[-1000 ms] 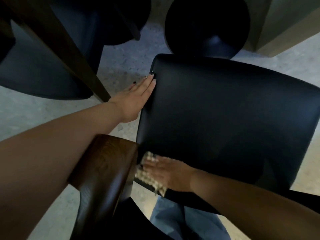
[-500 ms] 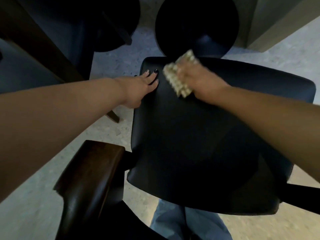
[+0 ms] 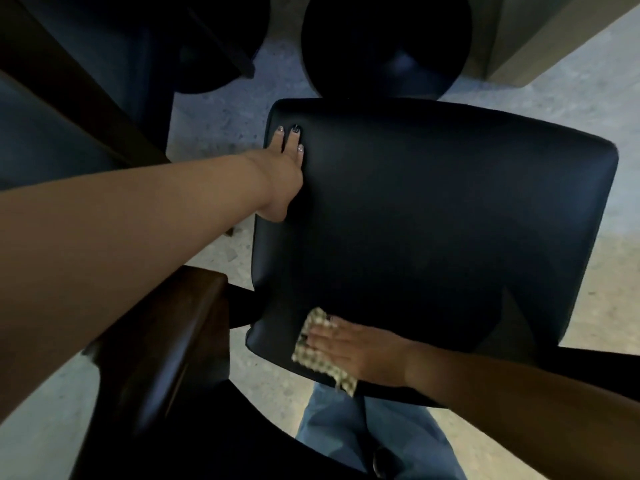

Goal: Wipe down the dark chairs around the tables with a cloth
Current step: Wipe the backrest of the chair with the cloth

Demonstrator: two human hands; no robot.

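1. Right hand (image 3: 349, 351): the grip is released, fingers straight and flat, pressing a checked cloth (image 3: 320, 351) onto the near left corner of the dark chair seat (image 3: 443, 230).
2. Left hand (image 3: 282, 168): the grip is likewise released, fingers extended, resting on the far left corner of the same seat, with the fingertips near its far edge.
3. Cloth: it lies between the right palm and the seat; its edges show beyond the fingertips and at the near edge of the seat.
4. Wooden armrest (image 3: 166, 344): it stands just left of the seat, below the left forearm.
5. Round black base (image 3: 386, 46): it sits on the floor beyond the seat's far edge.
6. Table (image 3: 69, 81): its dark edge crosses the upper left.
7. Blue trousers (image 3: 374, 434): they show below the seat's near edge, over a pale speckled floor (image 3: 568, 306).
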